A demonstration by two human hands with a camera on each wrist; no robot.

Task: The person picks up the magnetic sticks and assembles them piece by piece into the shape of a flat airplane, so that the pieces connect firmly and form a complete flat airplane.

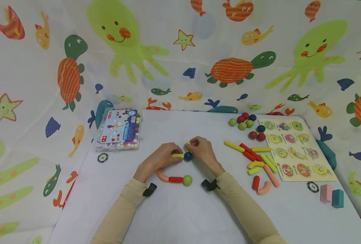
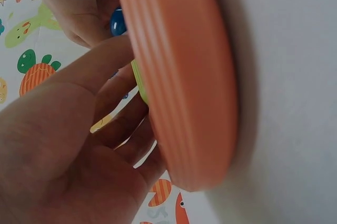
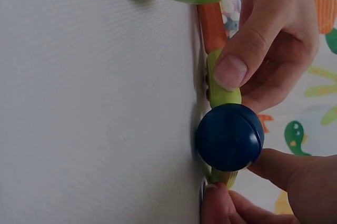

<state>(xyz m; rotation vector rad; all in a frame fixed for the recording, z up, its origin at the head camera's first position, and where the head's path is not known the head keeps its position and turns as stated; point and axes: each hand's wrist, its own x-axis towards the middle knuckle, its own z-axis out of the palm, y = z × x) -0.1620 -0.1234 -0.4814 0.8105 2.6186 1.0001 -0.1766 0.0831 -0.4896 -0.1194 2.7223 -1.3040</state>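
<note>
Near the table's middle, my left hand (image 1: 163,155) pinches a short yellow-green stick (image 1: 177,155) whose right end meets a dark blue ball (image 1: 188,156). A second yellow-green stick (image 1: 187,146) extends from the far side of the ball, gripped between the thumb and fingers of my right hand (image 1: 202,150). The right wrist view shows the blue ball (image 3: 230,137) between the two sticks. Closer to me lies a joined piece: a curved salmon stick (image 1: 162,175), a red stick (image 1: 175,179) and a green ball (image 1: 187,180). Up close, the salmon stick (image 2: 184,76) hides part of the left fingers.
Loose sticks (image 1: 250,154) in several colours lie to the right, with red, green and blue balls (image 1: 242,125) behind them. Beyond is a fruit puzzle board (image 1: 296,130). Pink and teal blocks (image 1: 326,193) stand near the right edge. A boxed bead set (image 1: 118,128) sits back left.
</note>
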